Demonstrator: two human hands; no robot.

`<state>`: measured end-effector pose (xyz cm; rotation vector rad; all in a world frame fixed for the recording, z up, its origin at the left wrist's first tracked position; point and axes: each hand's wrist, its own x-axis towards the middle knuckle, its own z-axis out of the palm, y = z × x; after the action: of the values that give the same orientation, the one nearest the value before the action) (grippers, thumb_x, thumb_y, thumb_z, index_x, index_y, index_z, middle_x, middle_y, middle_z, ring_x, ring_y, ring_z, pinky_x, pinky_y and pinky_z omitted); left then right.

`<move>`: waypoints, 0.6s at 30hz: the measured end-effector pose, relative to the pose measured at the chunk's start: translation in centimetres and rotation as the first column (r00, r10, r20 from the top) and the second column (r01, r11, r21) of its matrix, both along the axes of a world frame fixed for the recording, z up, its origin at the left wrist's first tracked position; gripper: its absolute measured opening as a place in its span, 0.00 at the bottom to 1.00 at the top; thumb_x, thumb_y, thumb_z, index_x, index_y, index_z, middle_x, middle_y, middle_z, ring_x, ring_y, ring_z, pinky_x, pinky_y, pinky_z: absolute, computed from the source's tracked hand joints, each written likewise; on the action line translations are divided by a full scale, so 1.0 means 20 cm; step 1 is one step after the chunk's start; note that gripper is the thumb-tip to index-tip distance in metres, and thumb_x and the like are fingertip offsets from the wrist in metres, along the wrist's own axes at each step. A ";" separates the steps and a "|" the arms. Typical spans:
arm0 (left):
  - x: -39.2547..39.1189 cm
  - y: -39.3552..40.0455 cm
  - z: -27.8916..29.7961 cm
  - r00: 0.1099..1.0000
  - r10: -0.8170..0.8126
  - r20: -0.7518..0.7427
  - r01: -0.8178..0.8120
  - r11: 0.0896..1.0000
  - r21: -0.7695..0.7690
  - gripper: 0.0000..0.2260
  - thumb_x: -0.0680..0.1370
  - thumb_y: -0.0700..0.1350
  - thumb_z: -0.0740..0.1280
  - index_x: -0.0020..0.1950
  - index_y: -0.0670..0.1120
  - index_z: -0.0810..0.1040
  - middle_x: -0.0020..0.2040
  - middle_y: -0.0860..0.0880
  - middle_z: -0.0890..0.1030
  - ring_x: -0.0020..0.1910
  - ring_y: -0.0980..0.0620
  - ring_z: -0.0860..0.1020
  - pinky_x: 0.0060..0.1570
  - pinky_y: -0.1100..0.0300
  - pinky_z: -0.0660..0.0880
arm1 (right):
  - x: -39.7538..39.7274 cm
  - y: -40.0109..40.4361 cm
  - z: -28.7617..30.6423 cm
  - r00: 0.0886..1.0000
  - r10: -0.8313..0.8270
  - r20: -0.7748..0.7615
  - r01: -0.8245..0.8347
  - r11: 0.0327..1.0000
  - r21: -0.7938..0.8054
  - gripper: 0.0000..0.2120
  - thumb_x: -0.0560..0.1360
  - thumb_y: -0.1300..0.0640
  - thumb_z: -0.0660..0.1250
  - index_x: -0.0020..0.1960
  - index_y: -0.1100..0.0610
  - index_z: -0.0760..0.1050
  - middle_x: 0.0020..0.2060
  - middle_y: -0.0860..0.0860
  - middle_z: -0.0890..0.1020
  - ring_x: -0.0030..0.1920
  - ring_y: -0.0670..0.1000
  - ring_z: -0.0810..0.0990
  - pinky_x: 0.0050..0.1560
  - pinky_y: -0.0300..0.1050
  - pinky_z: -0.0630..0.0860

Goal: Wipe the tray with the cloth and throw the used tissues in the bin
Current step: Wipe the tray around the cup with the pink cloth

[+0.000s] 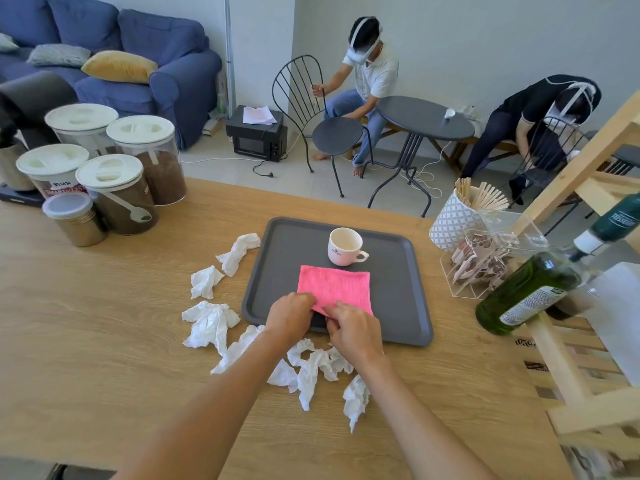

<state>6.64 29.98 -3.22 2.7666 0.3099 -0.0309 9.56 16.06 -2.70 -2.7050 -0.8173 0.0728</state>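
A dark grey tray (398, 289) lies on the wooden table. A pink cloth (334, 285) lies flat on it, and behind the cloth stands a white cup (344, 245). My left hand (289, 315) and my right hand (353, 332) both pinch the cloth's near edge, at the tray's front rim. Several crumpled white tissues (209, 322) lie on the table around the tray's left side and front edge, some under my forearms. No bin is in view.
Lidded jars (114, 188) stand at the table's far left. At the right are a cup of wooden sticks (457, 216), a clear box (485, 261), a green bottle (526, 292) and a wooden rack (581, 393). Two people sit at a round table (422, 117) beyond.
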 end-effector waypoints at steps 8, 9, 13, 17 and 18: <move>0.03 -0.01 0.07 0.996 -0.040 -0.075 0.046 0.995 0.084 0.12 0.77 0.31 0.60 0.59 0.41 0.68 0.52 0.42 0.80 0.48 0.43 0.80 0.39 0.57 0.71 | 0.10 -0.13 0.07 0.993 -0.113 -0.036 0.105 0.978 -0.178 0.15 0.73 0.64 0.61 0.57 0.54 0.79 0.49 0.53 0.84 0.51 0.57 0.81 0.46 0.47 0.75; 0.03 -0.02 0.08 0.995 -0.041 -0.088 0.050 0.994 0.100 0.15 0.77 0.31 0.60 0.62 0.41 0.66 0.54 0.42 0.80 0.49 0.43 0.81 0.41 0.57 0.73 | 0.13 -0.14 0.09 0.993 -0.098 -0.062 0.084 0.977 -0.195 0.18 0.74 0.65 0.61 0.60 0.53 0.78 0.51 0.54 0.83 0.52 0.57 0.81 0.49 0.49 0.76; 0.07 -0.03 0.09 0.983 -0.084 -0.162 0.112 0.978 0.176 0.19 0.79 0.34 0.59 0.69 0.42 0.66 0.60 0.43 0.79 0.57 0.43 0.80 0.52 0.53 0.77 | 0.22 -0.16 0.14 0.990 -0.077 -0.122 0.051 0.978 -0.204 0.19 0.73 0.66 0.61 0.59 0.53 0.80 0.51 0.57 0.83 0.53 0.60 0.80 0.48 0.50 0.76; 0.12 -0.03 0.15 0.961 -0.135 -0.240 0.193 0.952 0.238 0.13 0.79 0.36 0.58 0.62 0.41 0.75 0.60 0.42 0.79 0.58 0.43 0.79 0.55 0.52 0.76 | 0.28 -0.19 0.20 0.979 -0.095 -0.183 0.061 0.982 -0.180 0.09 0.71 0.65 0.62 0.42 0.59 0.80 0.40 0.57 0.82 0.43 0.60 0.78 0.37 0.46 0.70; 0.13 -0.03 0.18 0.960 -0.143 -0.243 0.202 0.949 0.243 0.13 0.79 0.36 0.58 0.61 0.40 0.75 0.60 0.42 0.79 0.58 0.42 0.78 0.55 0.52 0.75 | 0.29 -0.21 0.23 0.977 -0.096 -0.191 0.064 0.984 -0.165 0.08 0.71 0.65 0.61 0.39 0.60 0.79 0.38 0.57 0.81 0.41 0.60 0.77 0.35 0.46 0.68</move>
<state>9.27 29.32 0.28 3.0551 0.1320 -0.3726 15.31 11.84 1.91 -2.8159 -0.6679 0.3991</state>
